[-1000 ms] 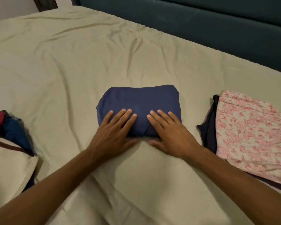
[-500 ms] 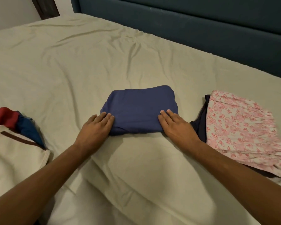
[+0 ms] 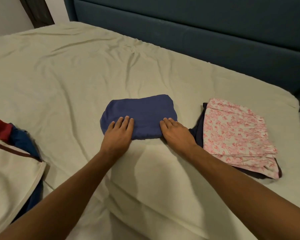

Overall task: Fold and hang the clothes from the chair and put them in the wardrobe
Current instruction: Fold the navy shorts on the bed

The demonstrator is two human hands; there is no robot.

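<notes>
Clothes first, biggest surface down: bed sheet, pale and wrinkled, filling most of the view, backed by a teal headboard along the far edge. Off to the left edge, a heap of cream, red and blue garments, seemingly not yet folded. To the right, a folded pink floral piece stacked on something dark, near the mattress corner. Dead centre, directly ahead of both arms, the folded navy garment, flat on the sheet, long axis running left to right, near edge toward the body. On its near left corner, the left hand, flat, fingers straight and pressed on the cloth, gripping nothing. On its near right corner, the right hand, likewise flat, fingertips on the fabric, heel on the sheet, clasping nothing. Equally near, one hand per end, so neither favoured by reach alone. Judged stage: fold finished or being smoothed; likely next, sliding fingers under both short ends and lifting. Nearest neighbour: the floral stack, just beside the right wrist, closer than the left heap, so probably the natural place to set it. Wide bare sheet beyond and to the far left; less room rightward before the mattress edge. Wardrobe and chair not in view.
</notes>
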